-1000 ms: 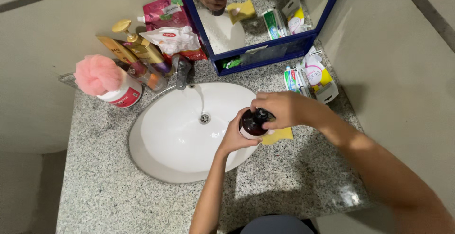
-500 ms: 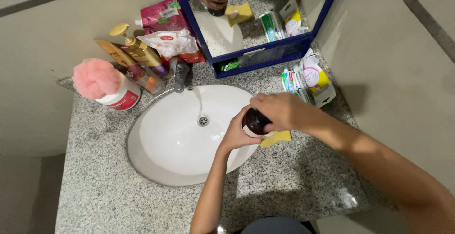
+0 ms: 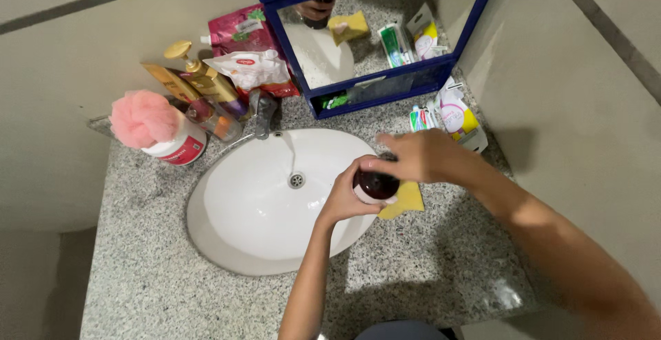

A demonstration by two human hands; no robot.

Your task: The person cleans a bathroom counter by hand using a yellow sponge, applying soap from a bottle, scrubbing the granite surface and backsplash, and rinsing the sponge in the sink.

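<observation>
Work in hand: both hands are on a small dark brown bottle (image 3: 376, 186), held upright over the right rim of the white basin (image 3: 227, 243).
Left hand (image 3: 342, 197): wrapped round the bottle's body from the near-left side, fingers curled shut on it, forearm rising straight up from the bottom of the view.
Right hand (image 3: 414, 157): laid over the bottle's top from the far-right side, fingers bent down onto the cap end; the wrist is level and the arm runs off to the lower right.
Grip state: left clenched on the body; right closed over the top, though whether it pinches a cap or only covers it cannot be told, since the fingers hide that part.
Done so far, as I judge it: the bottle is lifted off the counter and steadied between the two hands.
Left to do, as I judge it: the top looks still in place under the right fingers; nothing has been poured, and the basin is dry apart from its drain (image 3: 297, 180).
Just right of the grip: a yellow sponge (image 3: 407, 199) lies flat on the speckled counter (image 3: 427, 264), partly under the bottle's edge.
Beyond the grip: the tap (image 3: 262, 113) and a blue-framed mirror (image 3: 358, 34).
Far left of the grip: a pink bath puff (image 3: 142, 118) on a white jar.
</observation>
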